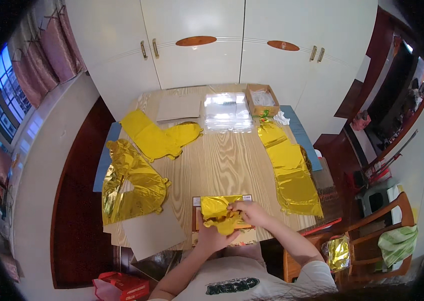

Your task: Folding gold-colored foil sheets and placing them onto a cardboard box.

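Observation:
A folded gold foil balloon [216, 205] is between my hands at the near edge of the table. My left hand [213, 238] supports its lower part from below, fingers closed round it. With closed fingertips, my right hand [250, 212] pinches its right side. Under the foil lies a flat printed card or package [246, 236], mostly covered by the foil and my hands. Other flat, uninflated gold foil balloons lie around: one at the far left [149, 134], a crumpled one at the near left [134, 183], and a long one on the right [290, 173].
On the wooden table [222, 160], grey cardboard [178, 106], clear plastic sleeves [228, 111] and an open box [263, 103] stand at the back. Another cardboard sheet [154, 233] overhangs the near left edge. A wooden chair [372, 241] holds a gold foil packet [339, 253].

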`<action>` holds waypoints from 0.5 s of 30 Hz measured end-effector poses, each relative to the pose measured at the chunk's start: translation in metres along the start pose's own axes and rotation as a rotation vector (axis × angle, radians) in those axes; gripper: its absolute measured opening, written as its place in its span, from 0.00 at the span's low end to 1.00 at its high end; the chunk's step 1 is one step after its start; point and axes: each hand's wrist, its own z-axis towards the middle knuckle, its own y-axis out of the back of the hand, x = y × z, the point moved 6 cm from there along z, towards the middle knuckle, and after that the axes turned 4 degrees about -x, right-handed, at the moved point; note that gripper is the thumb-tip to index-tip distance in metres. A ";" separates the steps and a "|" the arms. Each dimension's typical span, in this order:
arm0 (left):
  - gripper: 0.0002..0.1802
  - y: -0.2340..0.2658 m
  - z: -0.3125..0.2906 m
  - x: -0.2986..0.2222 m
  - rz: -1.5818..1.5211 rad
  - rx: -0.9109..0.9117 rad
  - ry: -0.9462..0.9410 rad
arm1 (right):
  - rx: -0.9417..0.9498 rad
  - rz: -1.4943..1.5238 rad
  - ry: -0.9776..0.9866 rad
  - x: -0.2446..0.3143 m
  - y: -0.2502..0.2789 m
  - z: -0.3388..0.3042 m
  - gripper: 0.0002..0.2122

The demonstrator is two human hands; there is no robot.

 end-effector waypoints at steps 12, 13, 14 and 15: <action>0.41 -0.020 -0.010 0.010 0.187 0.144 0.066 | 0.117 -0.323 0.162 0.028 -0.002 -0.001 0.17; 0.38 -0.022 -0.010 0.011 0.156 0.315 0.035 | 0.134 -0.347 0.158 0.028 -0.002 -0.002 0.17; 0.35 -0.018 -0.012 0.017 0.125 0.486 0.003 | 0.119 -0.376 0.187 0.026 -0.004 -0.003 0.16; 0.33 -0.014 -0.017 0.024 0.093 0.658 -0.027 | 0.105 -0.402 0.216 0.021 -0.008 -0.005 0.16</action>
